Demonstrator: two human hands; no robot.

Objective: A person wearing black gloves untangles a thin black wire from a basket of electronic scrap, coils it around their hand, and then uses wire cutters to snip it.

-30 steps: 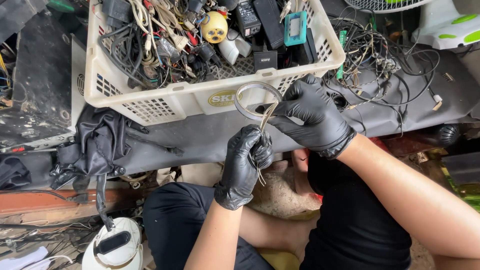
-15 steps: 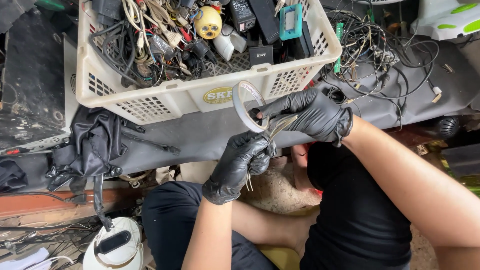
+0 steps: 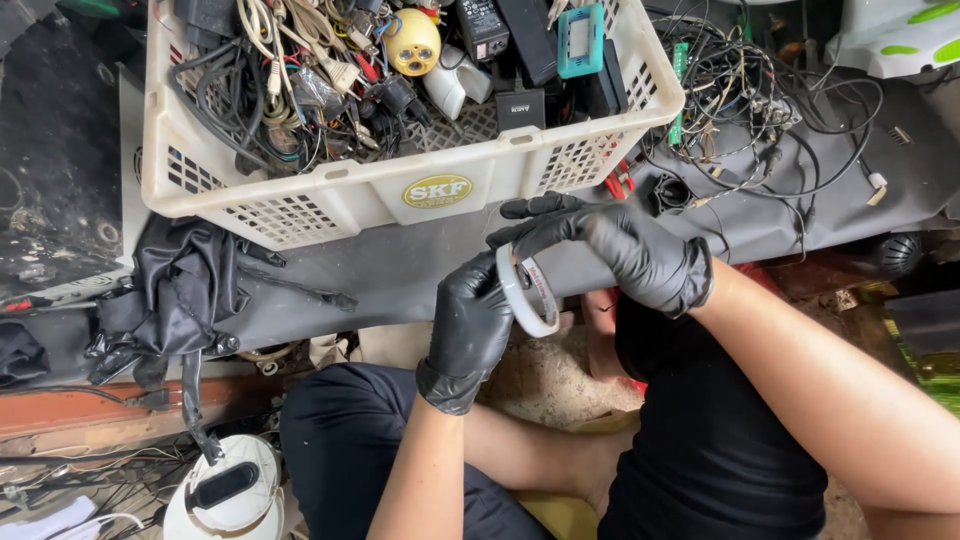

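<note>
- While the person sits low before the dark surface (image 3: 400, 280), both black-gloved hands meet just below the white basket (image 3: 330, 195).
- Left hand (image 3: 470, 330): grip clamped on the lower left edge of a whitish tape ring (image 3: 522, 295), fingers curled round its rim.
- Right hand (image 3: 620, 250): reaches in from the right, fingers laid over the ring's top; grip looks closed on the upper rim, though the fingertip contact is partly hidden.
- Ring held in the air between the two hands, clear of the surface, standing near upright, its open face turned toward the right hand and slightly up at the viewer.
- Left hand sits below and left of the ring, right hand above and right; both touch it, neither nearer.
- Basket crammed with cables, adapters, a yellow plug (image 3: 412, 42).
- Loose wire tangle (image 3: 760, 110) lies right of the basket, well apart from the hands.
- Crumpled black cloth (image 3: 170, 300) to the left.
</note>
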